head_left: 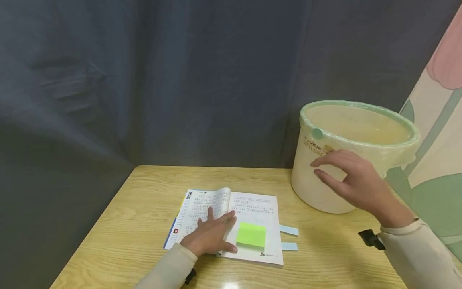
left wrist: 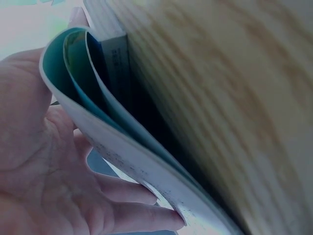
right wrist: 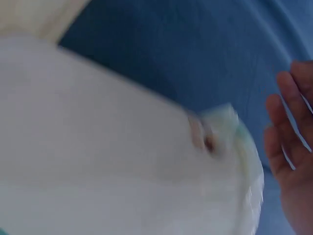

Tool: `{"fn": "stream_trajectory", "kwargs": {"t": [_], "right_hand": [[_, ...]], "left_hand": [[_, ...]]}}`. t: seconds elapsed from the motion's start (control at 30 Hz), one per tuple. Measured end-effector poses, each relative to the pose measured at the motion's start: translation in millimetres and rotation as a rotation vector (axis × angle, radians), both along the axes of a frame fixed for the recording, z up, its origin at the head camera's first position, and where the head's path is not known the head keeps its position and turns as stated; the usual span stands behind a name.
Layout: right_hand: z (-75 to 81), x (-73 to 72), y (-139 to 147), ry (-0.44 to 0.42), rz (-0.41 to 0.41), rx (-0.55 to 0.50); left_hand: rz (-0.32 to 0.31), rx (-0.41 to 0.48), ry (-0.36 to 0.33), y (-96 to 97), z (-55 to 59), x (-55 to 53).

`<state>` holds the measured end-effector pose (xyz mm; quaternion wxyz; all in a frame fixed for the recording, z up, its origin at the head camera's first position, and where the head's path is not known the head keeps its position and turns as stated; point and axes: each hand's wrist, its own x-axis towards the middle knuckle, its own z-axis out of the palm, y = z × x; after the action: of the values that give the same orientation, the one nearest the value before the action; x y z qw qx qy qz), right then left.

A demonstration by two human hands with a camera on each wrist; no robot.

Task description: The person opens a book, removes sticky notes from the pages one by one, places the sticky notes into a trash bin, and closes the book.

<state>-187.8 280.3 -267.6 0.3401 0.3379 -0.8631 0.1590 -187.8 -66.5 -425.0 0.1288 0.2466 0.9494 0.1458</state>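
An open book (head_left: 254, 206) with printed pages lies on the wooden table. Fingers spread, my left hand (head_left: 210, 236) rests across its left page and spine. In the left wrist view, the pages (left wrist: 122, 152) bulge in a curve against the left palm (left wrist: 44, 161). A bright green sticky note (head_left: 251, 234) is on the right page. Two pale blue tabs (head_left: 289, 230) stick out from the book's right edge. My right hand (head_left: 355, 182) is raised in front of the bin, holding nothing, its fingers loosely bent; the right wrist view shows its fingers (right wrist: 288, 122) beside the bin.
A large cream bin (head_left: 312, 182) with a green rim and a plastic liner stands at the table's right. Dark cloth (head_left: 216, 80) hangs behind the table (head_left: 144, 224). A wall with a painted floral pattern (head_left: 440, 148) is at the far right.
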Motion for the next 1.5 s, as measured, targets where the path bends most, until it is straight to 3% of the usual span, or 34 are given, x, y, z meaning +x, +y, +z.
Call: {"fn": "stream_trajectory", "kwargs": {"t": [0.2,0.33,0.4,0.5,0.6,0.7,0.8,0.97,1.2,1.37,1.5], "right_hand": [[-44.6,8.1,-25.8,-0.163,0.015,0.097],[-65.5,12.7,-44.9,-0.301,0.053,0.154],[-71.7,15.4,-54.6,-0.411,0.089,0.207],[-76.8,20.7,-65.6,-0.656,0.137,0.287],[-81.9,26.9,-72.8,-0.874,0.135,0.348],[-89.4,32.0,-79.7,-0.985,0.132,0.373],[-98.5,35.3,-85.1,-1.030,0.135,0.382],[-110.6,39.8,-90.9,-0.995,0.130,0.412],[-122.1,46.7,-102.6,-0.716,0.148,0.423],[-125.6,44.7,-112.4,-0.489,0.153,0.366],[-127.1,42.9,-118.8,-0.473,0.152,0.324]], "left_hand": [[0.002,-0.005,0.003,1.9,-0.1,1.2],[-0.001,-0.013,0.008,3.1,-0.1,2.5],[0.001,-0.021,0.011,3.8,0.0,2.8],[0.007,-0.027,0.013,4.9,0.8,2.8],[0.005,-0.030,0.014,6.3,1.8,3.5],[-0.001,-0.037,0.016,7.7,1.6,5.0],[-0.008,-0.043,0.025,10.0,0.7,6.0],[-0.005,-0.046,0.016,12.8,0.4,7.5],[-0.004,-0.053,0.016,12.0,1.1,9.1],[-0.016,-0.055,0.024,10.7,2.1,8.5],[-0.014,-0.050,0.021,7.6,2.3,8.0]]}}
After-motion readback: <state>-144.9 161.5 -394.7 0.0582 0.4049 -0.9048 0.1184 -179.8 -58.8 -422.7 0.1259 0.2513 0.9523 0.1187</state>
